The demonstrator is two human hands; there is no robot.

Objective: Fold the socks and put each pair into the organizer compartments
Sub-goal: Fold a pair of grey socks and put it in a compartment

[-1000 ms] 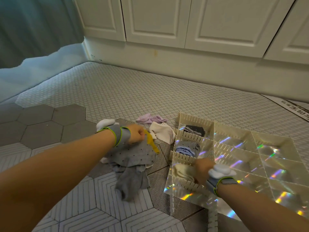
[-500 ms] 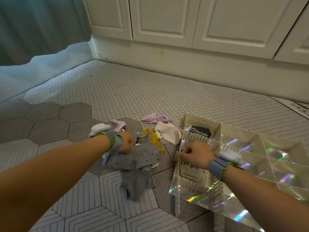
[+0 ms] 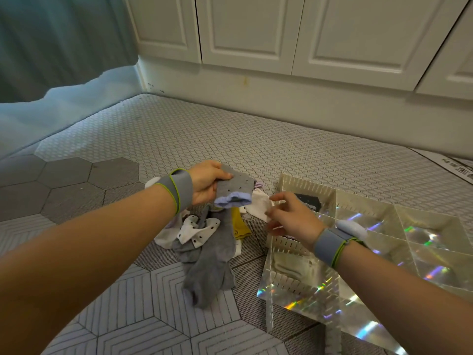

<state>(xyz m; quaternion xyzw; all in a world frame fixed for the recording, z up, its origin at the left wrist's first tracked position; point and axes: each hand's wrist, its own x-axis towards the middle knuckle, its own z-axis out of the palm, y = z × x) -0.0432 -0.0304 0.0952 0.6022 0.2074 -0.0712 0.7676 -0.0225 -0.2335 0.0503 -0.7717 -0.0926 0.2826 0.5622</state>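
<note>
My left hand (image 3: 207, 181) grips a grey dotted sock (image 3: 234, 192) with a light blue cuff, lifted above the sock pile. My right hand (image 3: 291, 217) hovers open beside it, fingers spread, just left of the cream organizer (image 3: 363, 206). Under the hands lie a plain grey sock (image 3: 212, 267), a white sock with black dots (image 3: 197, 230), a yellow sock (image 3: 239, 225) and a white sock (image 3: 258, 207). A dark folded pair (image 3: 308, 202) sits in the organizer's far left compartment and a cream pair (image 3: 289, 267) in the near left one.
The organizer stands on a shiny iridescent sheet (image 3: 371, 326) at the right. White cabinet doors (image 3: 256, 29) close off the back. A blue cloth (image 3: 38, 111) lies at the far left. The mat with hexagon patterns (image 3: 76, 180) stretches to the left.
My left hand has lifted the grey dotted sock up off the pile. My right hand has left the organizer's near compartment, moved left toward the sock and opened.
</note>
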